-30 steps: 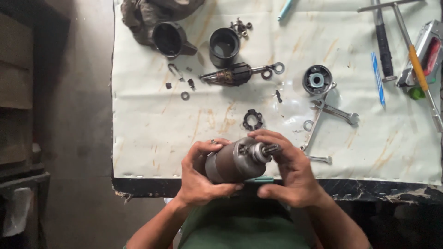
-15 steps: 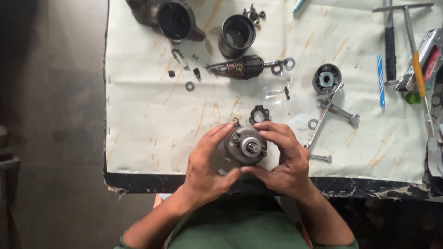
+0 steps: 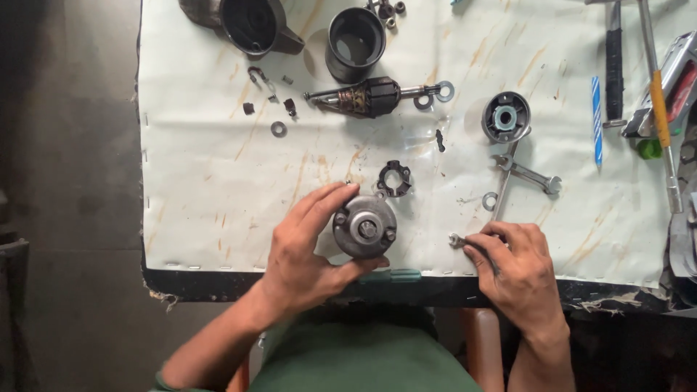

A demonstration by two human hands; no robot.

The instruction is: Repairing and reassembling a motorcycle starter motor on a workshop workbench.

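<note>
We grip a round grey motor housing [image 3: 364,226] in our left hand [image 3: 308,250], fingers curled over its far side and thumb under its near edge, its end face turned up toward us. It sits above the near edge of the white sheet [image 3: 203,181], near the middle. Our right hand [image 3: 517,265] rests to the right, its fingertips [image 3: 475,248] pinched on the near end of a small wrench [image 3: 501,196] that lies flat on the sheet.

Just beyond the housing lies a black ring-shaped part [image 3: 394,178]. Farther off, an armature [image 3: 367,96] lies across the sheet, with a black cylinder [image 3: 356,42] and a dark cover [image 3: 250,25] at the far edge. To the right we see a round cap [image 3: 505,116], a second wrench [image 3: 528,173], a washer [image 3: 489,201], and a blue pen [image 3: 596,120].
</note>
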